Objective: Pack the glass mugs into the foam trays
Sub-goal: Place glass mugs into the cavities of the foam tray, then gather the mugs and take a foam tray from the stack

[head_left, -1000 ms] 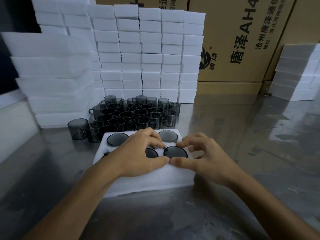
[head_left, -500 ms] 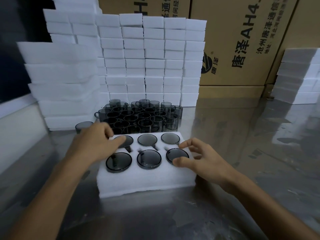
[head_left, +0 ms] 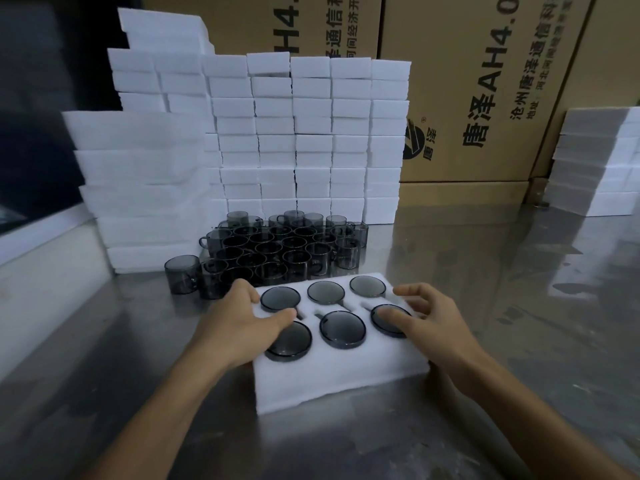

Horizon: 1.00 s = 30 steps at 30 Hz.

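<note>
A white foam tray (head_left: 346,375) lies on the steel table in front of me. Six smoky grey glass mugs (head_left: 343,329) sit upside down in its holes, in two rows of three. My left hand (head_left: 239,327) grips the tray's left edge, with the thumb on top between the two left mugs and the fingers curled over the back left corner. My right hand (head_left: 433,323) rests with spread fingers on the front right mug (head_left: 388,320) and the tray's right side. Behind the tray stands a dense cluster of loose mugs (head_left: 277,247).
Stacks of white foam trays (head_left: 311,140) form a wall at the back, with a lower stack (head_left: 145,188) to the left and another stack (head_left: 595,168) at far right. Printed cardboard boxes (head_left: 478,81) stand behind. One mug (head_left: 181,273) stands apart at the cluster's left.
My left hand left the middle mugs, passed over the back left mug and now grips the tray's left edge. My right hand stayed at the front right mug.
</note>
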{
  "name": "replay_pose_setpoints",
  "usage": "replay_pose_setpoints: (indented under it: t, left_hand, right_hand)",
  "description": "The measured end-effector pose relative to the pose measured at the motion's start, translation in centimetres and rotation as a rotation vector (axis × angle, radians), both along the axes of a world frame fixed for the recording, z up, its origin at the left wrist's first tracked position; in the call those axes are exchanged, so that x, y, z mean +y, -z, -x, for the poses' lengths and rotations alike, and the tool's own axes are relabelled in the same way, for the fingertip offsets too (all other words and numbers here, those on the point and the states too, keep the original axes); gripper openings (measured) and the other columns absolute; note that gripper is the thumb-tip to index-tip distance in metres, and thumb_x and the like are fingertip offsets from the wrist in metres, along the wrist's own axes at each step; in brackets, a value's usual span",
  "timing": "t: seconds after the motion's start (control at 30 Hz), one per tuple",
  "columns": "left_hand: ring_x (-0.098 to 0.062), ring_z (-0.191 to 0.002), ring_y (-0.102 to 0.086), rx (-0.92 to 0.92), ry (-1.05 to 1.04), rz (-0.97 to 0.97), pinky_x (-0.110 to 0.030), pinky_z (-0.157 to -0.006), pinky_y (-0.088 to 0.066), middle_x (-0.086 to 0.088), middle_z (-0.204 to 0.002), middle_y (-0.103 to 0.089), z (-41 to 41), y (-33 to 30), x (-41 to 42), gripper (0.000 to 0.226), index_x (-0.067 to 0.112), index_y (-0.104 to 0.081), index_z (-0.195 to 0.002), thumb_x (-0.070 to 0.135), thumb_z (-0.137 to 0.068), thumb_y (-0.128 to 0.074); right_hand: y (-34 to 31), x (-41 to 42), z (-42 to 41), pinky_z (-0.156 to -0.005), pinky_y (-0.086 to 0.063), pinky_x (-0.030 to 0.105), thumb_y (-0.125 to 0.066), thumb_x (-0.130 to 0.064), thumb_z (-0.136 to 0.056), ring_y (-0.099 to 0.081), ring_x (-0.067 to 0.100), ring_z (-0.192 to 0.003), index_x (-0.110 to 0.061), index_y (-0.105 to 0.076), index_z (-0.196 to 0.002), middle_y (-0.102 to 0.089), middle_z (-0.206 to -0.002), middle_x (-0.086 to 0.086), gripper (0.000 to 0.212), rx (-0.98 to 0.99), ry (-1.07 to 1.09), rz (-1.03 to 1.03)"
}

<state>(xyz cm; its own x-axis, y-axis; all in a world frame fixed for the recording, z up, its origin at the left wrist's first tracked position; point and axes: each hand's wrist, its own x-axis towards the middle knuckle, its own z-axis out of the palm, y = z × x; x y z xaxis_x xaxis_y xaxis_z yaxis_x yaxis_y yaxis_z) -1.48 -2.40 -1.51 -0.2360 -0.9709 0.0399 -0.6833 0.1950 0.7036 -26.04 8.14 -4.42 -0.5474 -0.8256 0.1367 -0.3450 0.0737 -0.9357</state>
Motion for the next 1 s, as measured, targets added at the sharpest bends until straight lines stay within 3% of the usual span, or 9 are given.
replay_pose_setpoints:
  t: [0.2,0.37,0.5,0.6,0.7,0.77,0.83,0.9,1.0]
  left_hand:
    - [-0.018,-0.093,-0.061,0.21,0.036,-0.041,-0.036,-0.082,-0.051,0.003,-0.099,-0.062,4.0,0.6,0.6,0.048,0.029,-0.047,-0.102,0.048,-0.07,-0.079]
    - [-0.002,-0.076,-0.062,0.505,0.036,-0.096,-0.02,-0.059,-0.042,0.012,-0.085,-0.064,6.6,1.0,0.9,0.04,0.029,-0.049,-0.096,0.027,-0.074,-0.082]
    - [-0.01,-0.095,-0.066,0.621,0.09,-0.158,-0.029,-0.081,-0.053,0.007,-0.105,-0.067,6.8,1.5,0.9,0.048,0.028,-0.056,-0.099,0.034,-0.066,-0.089]
    - [-0.014,-0.102,-0.065,0.581,0.214,-0.134,-0.035,-0.09,-0.055,0.005,-0.112,-0.065,6.3,1.8,1.0,0.073,0.026,-0.059,-0.111,0.036,-0.047,-0.095]
    - [-0.015,-0.099,-0.067,0.557,0.337,-0.11,-0.027,-0.081,-0.058,0.001,-0.112,-0.064,6.0,2.2,0.5,0.085,0.024,-0.056,-0.117,0.021,-0.042,-0.096]
    - [-0.015,-0.1,-0.067,0.573,0.369,-0.111,-0.025,-0.08,-0.057,0.0,-0.114,-0.064,6.4,2.7,0.0,0.076,0.023,-0.056,-0.115,0.006,-0.052,-0.095]
    - [-0.014,-0.099,-0.068,0.6,0.356,-0.108,-0.027,-0.083,-0.057,-0.002,-0.115,-0.065,7.4,3.2,-0.5,0.058,0.02,-0.057,-0.109,-0.004,-0.065,-0.087]
    - [-0.013,-0.096,-0.067,0.541,0.273,-0.015,-0.031,-0.086,-0.056,-0.001,-0.112,-0.066,8.9,3.6,-0.6,0.044,0.02,-0.057,-0.102,0.0,-0.072,-0.082]
    - [-0.02,-0.09,-0.06,0.285,0.031,0.222,-0.032,-0.077,-0.046,0.001,-0.098,-0.06,11.9,3.4,-0.3,0.03,0.021,-0.053,-0.1,0.013,-0.08,-0.074]
  right_hand:
    - [-0.2,0.5,3.7,-0.078,-0.054,0.032,-0.088,-0.029,-0.068,-0.071,0.013,-0.088,-0.023,-0.068,-0.1,-0.075,-0.101,-0.001,0.038,-0.108,0.142,0.098]
    - [0.4,1.2,5.2,-0.072,-0.047,0.02,-0.083,-0.036,-0.076,-0.065,-0.002,-0.092,-0.026,-0.06,-0.12,-0.068,-0.108,-0.012,0.051,-0.042,0.143,0.062]
    - [0.0,1.1,5.7,-0.079,-0.046,0.029,-0.074,-0.053,-0.061,-0.063,0.008,-0.098,-0.032,-0.05,-0.133,-0.063,-0.115,-0.006,0.079,0.002,0.17,-0.027]
    - [-0.6,1.3,6.7,-0.081,-0.047,0.033,-0.073,-0.052,-0.066,-0.062,0.017,-0.098,-0.031,-0.047,-0.138,-0.06,-0.114,-0.001,0.079,0.054,0.241,-0.121]
    - [-2.0,1.7,8.1,-0.061,-0.053,0.026,-0.082,-0.036,-0.071,-0.066,0.015,-0.078,-0.023,-0.058,-0.12,-0.064,-0.097,-0.004,0.056,-0.006,0.217,-0.249]
    - [-3.0,2.3,8.4,-0.05,-0.053,0.024,-0.085,-0.042,-0.053,-0.063,0.015,-0.054,-0.013,-0.067,-0.095,-0.067,-0.075,0.001,0.054,-0.038,0.153,-0.356]
    - [-3.5,3.1,8.4,-0.049,-0.053,0.027,-0.082,-0.047,-0.041,-0.06,0.018,-0.044,-0.01,-0.07,-0.084,-0.064,-0.058,0.004,0.058,-0.069,0.112,-0.446]
    - [-3.5,3.5,8.4,-0.049,-0.054,0.027,-0.081,-0.049,-0.048,-0.065,0.019,-0.045,-0.012,-0.07,-0.086,-0.065,-0.052,0.001,0.055,-0.072,0.104,-0.489]
    - [-2.8,3.2,8.4,-0.052,-0.057,0.031,-0.083,-0.037,-0.071,-0.069,0.022,-0.052,-0.011,-0.067,-0.098,-0.069,-0.059,0.003,0.041,-0.141,0.115,-0.408]
